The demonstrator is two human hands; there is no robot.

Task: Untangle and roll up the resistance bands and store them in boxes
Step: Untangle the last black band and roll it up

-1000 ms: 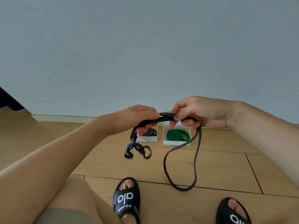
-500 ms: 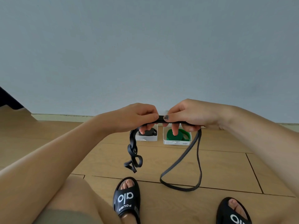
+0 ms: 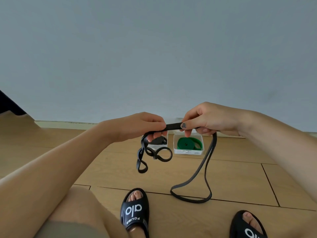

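Nearest the camera: two black slides, left slide [image 3: 134, 213] and right slide [image 3: 248, 225], planted on the wood floor [image 3: 240, 177], person seated, a knee at lower left. Just beyond the feet, the black resistance band [image 3: 172, 127] hangs from both hands in two parts. Its right part drops as a long open loop [image 3: 193, 191] whose bottom rests on the floor, likely left slack so the free length stays out of the way. Its left part dangles in air as a twisted, curled tangle [image 3: 151, 154], so untangling looks unfinished. Left hand [image 3: 140, 126] has fingers curled round the band, thumb on top, holding the tangled side up. Right hand [image 3: 205, 121] pinches the band between thumb and forefinger, other fingers curled under it. The short span between the hands is taut and near level, probably to flatten the strip and read which way the twist runs. Farther back, by the wall [image 3: 154, 48], two clear boxes sit side by side: the right box [image 3: 188, 152] holds a rolled green band [image 3: 187, 143]; the left box [image 3: 158, 146], partly hidden behind the left hand, holds something dark, likely another rolled band. No empty box is visible for the black one.
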